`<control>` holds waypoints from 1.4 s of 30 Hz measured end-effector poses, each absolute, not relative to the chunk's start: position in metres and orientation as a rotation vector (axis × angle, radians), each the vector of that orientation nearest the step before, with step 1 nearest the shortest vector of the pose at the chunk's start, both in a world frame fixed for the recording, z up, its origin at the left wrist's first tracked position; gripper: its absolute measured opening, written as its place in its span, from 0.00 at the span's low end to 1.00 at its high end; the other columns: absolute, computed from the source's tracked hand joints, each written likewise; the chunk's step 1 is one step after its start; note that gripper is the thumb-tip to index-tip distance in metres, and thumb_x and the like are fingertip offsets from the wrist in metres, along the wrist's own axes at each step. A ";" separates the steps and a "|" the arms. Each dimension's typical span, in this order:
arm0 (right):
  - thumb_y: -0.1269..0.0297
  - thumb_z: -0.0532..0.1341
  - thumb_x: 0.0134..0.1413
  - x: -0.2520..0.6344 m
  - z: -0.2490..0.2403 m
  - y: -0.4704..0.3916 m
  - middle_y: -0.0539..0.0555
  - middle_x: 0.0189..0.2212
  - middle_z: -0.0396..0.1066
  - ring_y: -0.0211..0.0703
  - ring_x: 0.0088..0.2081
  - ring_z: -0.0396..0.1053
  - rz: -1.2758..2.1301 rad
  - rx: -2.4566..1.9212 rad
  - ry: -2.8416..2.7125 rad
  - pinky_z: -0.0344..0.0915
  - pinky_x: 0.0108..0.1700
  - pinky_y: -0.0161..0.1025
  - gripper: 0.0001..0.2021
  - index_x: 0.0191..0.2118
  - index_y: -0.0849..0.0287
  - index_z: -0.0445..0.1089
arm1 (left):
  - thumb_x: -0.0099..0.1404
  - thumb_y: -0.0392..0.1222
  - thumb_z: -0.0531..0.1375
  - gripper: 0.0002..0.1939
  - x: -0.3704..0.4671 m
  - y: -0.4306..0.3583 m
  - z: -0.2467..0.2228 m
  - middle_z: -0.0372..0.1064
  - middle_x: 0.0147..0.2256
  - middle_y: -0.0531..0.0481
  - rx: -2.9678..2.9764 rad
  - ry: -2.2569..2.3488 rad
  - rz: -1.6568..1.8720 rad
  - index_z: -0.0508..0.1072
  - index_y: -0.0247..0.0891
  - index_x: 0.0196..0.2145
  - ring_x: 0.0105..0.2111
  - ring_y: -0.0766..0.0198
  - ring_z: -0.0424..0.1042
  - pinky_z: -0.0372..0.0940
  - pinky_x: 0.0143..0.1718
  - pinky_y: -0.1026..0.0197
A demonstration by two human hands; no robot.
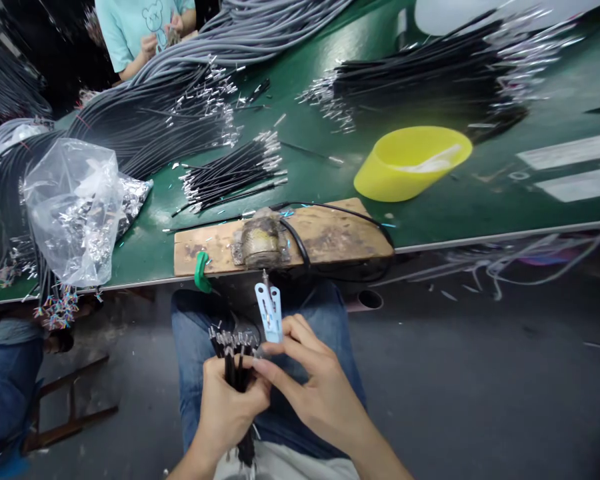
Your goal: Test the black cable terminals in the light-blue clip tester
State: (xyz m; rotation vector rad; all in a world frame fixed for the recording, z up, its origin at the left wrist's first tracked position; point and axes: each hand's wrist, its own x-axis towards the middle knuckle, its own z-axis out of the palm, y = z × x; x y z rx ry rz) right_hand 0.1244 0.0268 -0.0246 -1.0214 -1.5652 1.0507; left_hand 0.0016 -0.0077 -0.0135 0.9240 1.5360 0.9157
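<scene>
"Plenty happening on the near side of the long green table [320,183]?"

"Yes. The left hand [227,400] curls snugly around a bundle of thin black silver-tipped cables [229,367]."

"And the right hand [320,383]?"

"Thumb and forefinger almost together at those tips, near the light-blue plastic clip [270,313]; whether they pinch one, I can't tell."

Deep green across the surface [315,177], and at its near edge a tan board [330,233], blotched dark, bright green clamp [201,270] by the left corner! Below, a pale-blue clip [274,327], a black cable bundle [237,373] tipped silver. Yellow tub [393,183]; grey cables [265,30] along the far edge!
</scene>
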 end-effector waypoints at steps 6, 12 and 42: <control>0.60 0.60 0.53 0.107 -0.038 0.017 0.52 0.27 0.63 0.41 0.31 0.62 1.428 -0.921 -0.985 0.61 0.32 0.36 0.08 0.29 0.57 0.70 | 0.49 0.45 0.64 0.12 0.003 -0.013 -0.023 0.61 0.21 0.53 0.841 1.556 1.035 0.68 0.33 0.23 0.21 0.70 0.59 0.57 0.24 0.66; 0.52 0.65 0.42 0.095 -0.034 0.017 0.47 0.19 0.58 0.34 0.18 0.55 2.002 -0.616 -0.379 0.55 0.17 0.31 0.14 0.30 0.58 0.70 | 0.52 0.57 0.61 0.21 0.007 -0.012 -0.024 0.53 0.13 0.57 0.734 1.430 0.995 0.66 0.34 0.24 0.14 0.73 0.53 0.53 0.17 0.67; 0.53 0.70 0.33 0.128 -0.034 0.046 0.47 0.16 0.61 0.34 0.20 0.56 2.119 -0.663 -0.682 0.56 0.25 0.34 0.15 0.19 0.61 0.70 | 0.47 0.37 0.67 0.06 -0.004 0.010 0.009 0.68 0.17 0.53 1.007 1.467 1.009 0.75 0.35 0.18 0.19 0.70 0.63 0.59 0.22 0.69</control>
